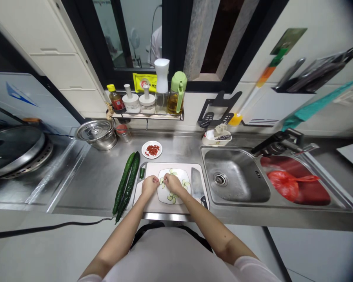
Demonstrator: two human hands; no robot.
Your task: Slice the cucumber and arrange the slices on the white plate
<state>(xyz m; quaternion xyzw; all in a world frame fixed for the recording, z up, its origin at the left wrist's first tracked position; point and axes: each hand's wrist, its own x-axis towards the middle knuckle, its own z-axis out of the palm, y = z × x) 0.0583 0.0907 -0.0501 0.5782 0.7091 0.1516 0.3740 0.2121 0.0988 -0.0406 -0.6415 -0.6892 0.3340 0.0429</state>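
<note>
A white square plate [179,176] lies on a pale cutting board [153,168], with thin cucumber slices [186,183] set in small pinwheel groups near its edges. Over the plate's left part, my right hand [173,184] has its fingertips pinched at a slice group; what they grip is too small to make out. My left hand [150,185] is at the plate's left edge, fingers curled together, their contents hidden. To the right of the plate rests a cleaver [197,184] with a black handle. A short cucumber piece [142,172] sits at the board's upper left corner.
Two long cucumbers [128,184] lie left of the board. Behind it stands a small plate [156,154] of chopped red pieces. A double sink [238,176] is on the right, a red bag [284,184] in its far basin. A lidded pot [98,133] stands back left.
</note>
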